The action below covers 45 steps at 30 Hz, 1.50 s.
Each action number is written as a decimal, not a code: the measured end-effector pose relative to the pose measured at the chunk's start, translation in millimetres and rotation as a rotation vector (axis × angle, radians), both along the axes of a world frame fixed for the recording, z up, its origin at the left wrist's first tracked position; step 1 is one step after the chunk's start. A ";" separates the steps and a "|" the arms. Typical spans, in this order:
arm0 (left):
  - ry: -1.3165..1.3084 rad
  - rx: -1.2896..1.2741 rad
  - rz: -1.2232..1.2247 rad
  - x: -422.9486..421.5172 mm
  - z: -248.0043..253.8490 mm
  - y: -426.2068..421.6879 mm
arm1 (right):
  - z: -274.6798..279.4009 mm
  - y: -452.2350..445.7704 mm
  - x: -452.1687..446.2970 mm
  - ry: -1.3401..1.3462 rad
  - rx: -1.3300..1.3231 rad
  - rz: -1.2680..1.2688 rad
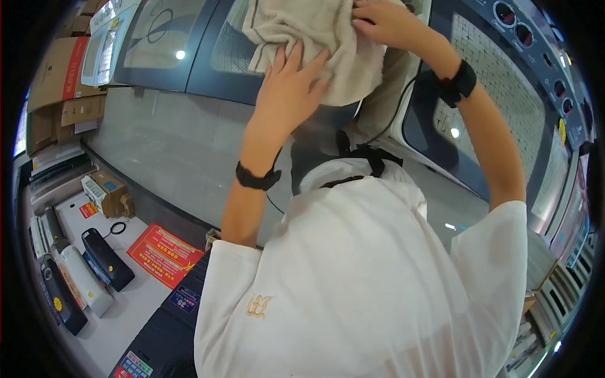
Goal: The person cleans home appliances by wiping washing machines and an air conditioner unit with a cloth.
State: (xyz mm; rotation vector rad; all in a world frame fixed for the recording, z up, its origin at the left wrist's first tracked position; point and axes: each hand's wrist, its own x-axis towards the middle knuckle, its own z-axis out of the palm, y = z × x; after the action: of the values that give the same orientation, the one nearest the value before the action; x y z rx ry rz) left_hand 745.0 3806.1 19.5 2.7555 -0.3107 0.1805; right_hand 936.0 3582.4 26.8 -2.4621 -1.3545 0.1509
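Observation:
A beige towel (356, 75), rumpled and partly folded, lies over the dark lid (220, 47) of a washing machine at the top of the head view. My left hand (287, 88) rests on its near left part with the fingers spread; some fingertips are slightly blurred. On the towel's right side, my right hand (384, 24) has its fingers stretched out to the left across the cloth. The towel's far edge is cut off by the frame. Black bands circle both my wrists.
To the right stands another washing machine (479, 94) with dials. A dark cable (394, 116) hangs between the machines. Cardboard boxes (60, 79) are stacked at far left. On a white counter (104, 321) lie several handle-shaped parts and a red sign (165, 254).

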 end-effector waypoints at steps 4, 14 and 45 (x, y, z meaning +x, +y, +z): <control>-0.026 0.009 -0.022 -9.5 -6.8 -3.2 | -11.5 6.6 -46.0 0.006 -0.015 0.094; 0.000 -0.033 -0.045 -10.1 -7.7 19.2 | -16.0 -14.0 25.0 -0.007 0.283 -0.167; -0.120 -0.023 0.340 -30.5 -13.1 15.6 | -17.6 11.4 32.7 -0.232 0.125 0.050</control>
State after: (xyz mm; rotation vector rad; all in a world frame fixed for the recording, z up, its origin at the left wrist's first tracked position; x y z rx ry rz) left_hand 714.4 3821.7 6.4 2.7606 0.1323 0.4332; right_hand 968.7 3593.8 9.2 -2.4000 -1.4702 -0.2091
